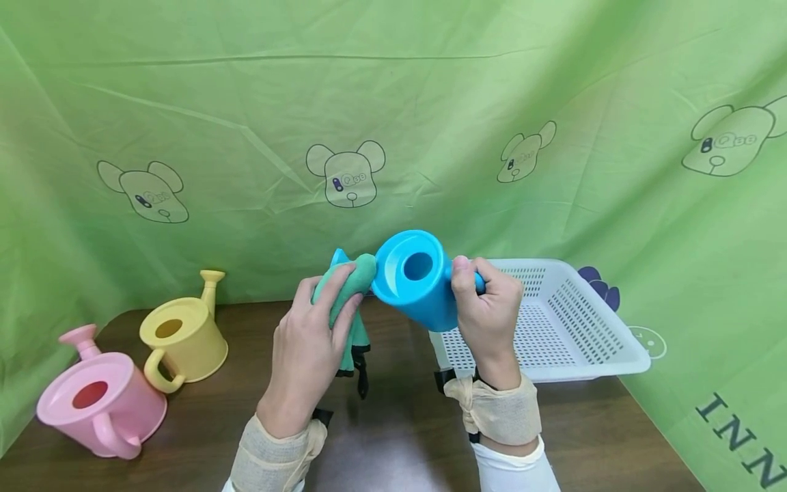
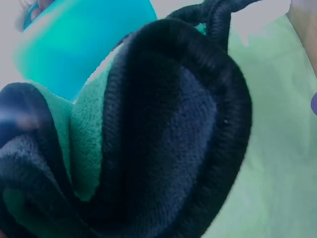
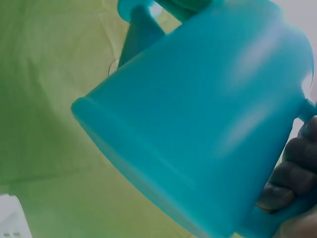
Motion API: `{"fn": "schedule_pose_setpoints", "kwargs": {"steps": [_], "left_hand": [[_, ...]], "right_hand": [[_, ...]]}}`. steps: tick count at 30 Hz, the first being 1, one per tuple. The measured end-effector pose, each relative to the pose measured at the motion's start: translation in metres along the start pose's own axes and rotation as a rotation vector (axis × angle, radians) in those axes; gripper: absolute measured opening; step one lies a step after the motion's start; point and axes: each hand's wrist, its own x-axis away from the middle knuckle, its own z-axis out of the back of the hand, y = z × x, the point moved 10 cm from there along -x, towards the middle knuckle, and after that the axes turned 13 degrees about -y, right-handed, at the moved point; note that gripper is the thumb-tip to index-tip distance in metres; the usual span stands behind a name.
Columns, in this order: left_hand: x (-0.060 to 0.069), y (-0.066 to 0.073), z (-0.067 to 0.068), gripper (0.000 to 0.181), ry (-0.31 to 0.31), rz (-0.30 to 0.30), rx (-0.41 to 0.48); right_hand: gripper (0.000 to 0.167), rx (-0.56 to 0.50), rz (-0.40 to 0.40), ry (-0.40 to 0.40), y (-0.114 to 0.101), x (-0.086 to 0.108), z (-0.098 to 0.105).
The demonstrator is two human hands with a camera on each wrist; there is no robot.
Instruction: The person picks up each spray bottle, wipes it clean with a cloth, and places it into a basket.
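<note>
white basket [image 1: 591, 324] sits partly behind right hand [image 1: 490, 311] and blue can [image 1: 424, 304]

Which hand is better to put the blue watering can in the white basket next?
Probably the right hand: it grips the blue watering can and is nearer the white basket. The left hand holds the green cloth.

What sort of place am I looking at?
Probably a makeshift indoor workspace: a cartoon-printed green curtain hangs behind a dark wood-grain table bearing a perforated white plastic basket.
</note>
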Motion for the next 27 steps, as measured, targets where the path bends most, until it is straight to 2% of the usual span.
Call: {"fn": "schedule_pose_setpoints", "kwargs": {"steps": [5, 9, 15, 20, 27], "left_hand": [[0.001, 0.001, 0.002, 0.044, 0.030, 0.005, 0.018], [0.001, 0.006, -0.001, 0.046, 0.026, -0.024, 0.027], [0.001, 0.014, -0.008, 0.047, 0.001, -0.068, 0.058], [0.002, 0.015, -0.009, 0.046, 0.012, -0.072, 0.061], [0.003, 0.014, -0.008, 0.044, 0.034, -0.063, 0.080]], "right_hand": [[0.053, -0.075, -0.082, 0.049, 0.004, 0.002, 0.000], [0.054, -0.234, -0.123, 0.117, 0.009, 0.003, 0.001], [0.056, -0.456, -0.129, 0.190, 0.013, 0.005, 0.000], [0.055, -0.647, -0.149, 0.247, 0.021, 0.006, -0.001], [0.050, -0.820, -0.225, 0.300, 0.032, 0.007, -0.003]]}}
